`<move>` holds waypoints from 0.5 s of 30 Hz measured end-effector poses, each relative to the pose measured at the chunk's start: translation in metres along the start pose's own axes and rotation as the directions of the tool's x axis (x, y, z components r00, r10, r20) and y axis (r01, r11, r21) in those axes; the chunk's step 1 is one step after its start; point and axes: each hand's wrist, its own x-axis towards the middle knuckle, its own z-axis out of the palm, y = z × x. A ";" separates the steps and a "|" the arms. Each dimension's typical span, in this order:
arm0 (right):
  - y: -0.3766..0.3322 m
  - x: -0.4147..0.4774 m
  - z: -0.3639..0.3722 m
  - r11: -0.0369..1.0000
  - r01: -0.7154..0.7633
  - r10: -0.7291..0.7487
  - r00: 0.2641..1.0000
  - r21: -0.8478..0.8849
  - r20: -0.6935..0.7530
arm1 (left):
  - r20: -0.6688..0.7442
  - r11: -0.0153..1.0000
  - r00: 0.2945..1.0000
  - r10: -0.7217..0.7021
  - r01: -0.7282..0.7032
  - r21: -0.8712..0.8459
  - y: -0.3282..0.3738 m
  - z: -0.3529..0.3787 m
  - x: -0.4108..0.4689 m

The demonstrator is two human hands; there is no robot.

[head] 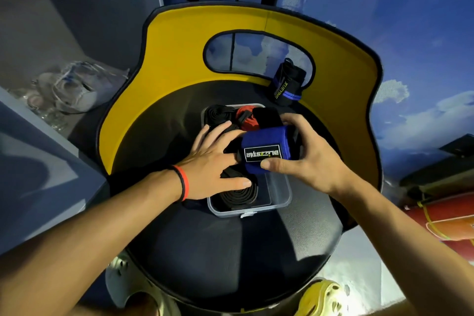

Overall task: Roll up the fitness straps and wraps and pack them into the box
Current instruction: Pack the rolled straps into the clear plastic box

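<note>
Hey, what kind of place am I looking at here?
Probably an indoor room, maybe a gym corner or a home; I cannot tell which. The box sits on a chair with a yellow back, the wall behind is painted with sky and clouds, and a blue wrap is held over it.

The box (280, 203) is clear glossy plastic, the blue wrap (259, 139) matt cloth with a sewn label, the straps (239, 194) black ribbed webbing, the seat (230, 251) smooth matt black, its back (179, 41) yellow.
</note>
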 end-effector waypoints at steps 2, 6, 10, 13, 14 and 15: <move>0.001 0.008 0.000 0.998 -0.013 0.010 0.999 0.066 0.041 | -0.005 1.000 1.000 -0.006 0.006 -0.029 0.004 -0.003 0.000; 0.000 0.027 -0.006 0.994 0.083 -0.077 0.993 -0.069 0.090 | 0.043 0.996 0.999 0.024 -0.020 -0.091 0.005 -0.014 -0.005; -0.006 0.036 -0.012 0.954 0.133 -0.083 0.978 -0.267 0.191 | 0.052 0.984 0.999 0.017 -0.008 -0.180 0.002 -0.013 -0.005; -0.009 0.036 -0.008 0.908 0.165 -0.094 0.976 -0.386 0.195 | -0.012 0.985 0.996 0.085 -0.086 -0.151 -0.007 -0.004 -0.003; -0.010 0.035 -0.006 0.886 0.167 -0.093 0.978 -0.433 0.187 | -0.007 0.985 0.996 0.094 -0.094 -0.147 -0.010 -0.003 -0.003; -0.013 0.034 -0.003 0.857 0.165 -0.089 0.981 -0.488 0.174 | 0.004 0.985 0.995 0.095 -0.093 -0.143 -0.012 -0.003 -0.003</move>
